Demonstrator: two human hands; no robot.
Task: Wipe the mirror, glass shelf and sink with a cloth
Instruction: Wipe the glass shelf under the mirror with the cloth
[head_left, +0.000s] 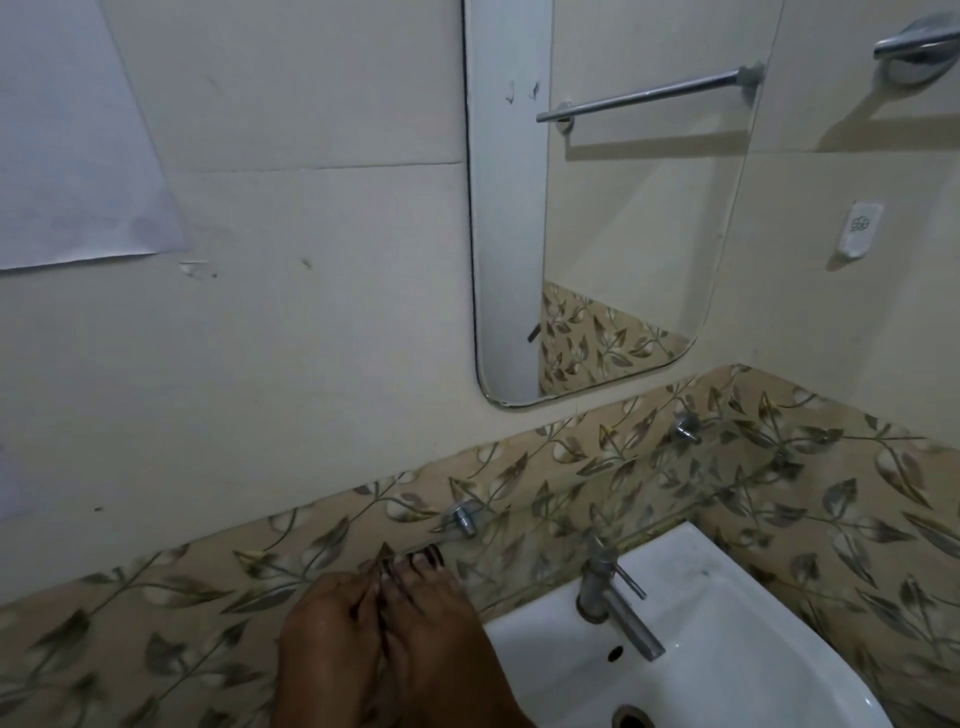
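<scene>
Hands first: your left hand (332, 629) and right hand (441, 623) are pressed together at the left rim of the sink (737, 649), fingers (415, 564) stretched out and holding nothing. No cloth is in view, so I judge wiping has not begun; next you must fetch one. I count one mirror (623, 234), one tap (613, 597), and two metal brackets (464, 517) carrying the glass shelf (597, 499), hardly visible.
</scene>
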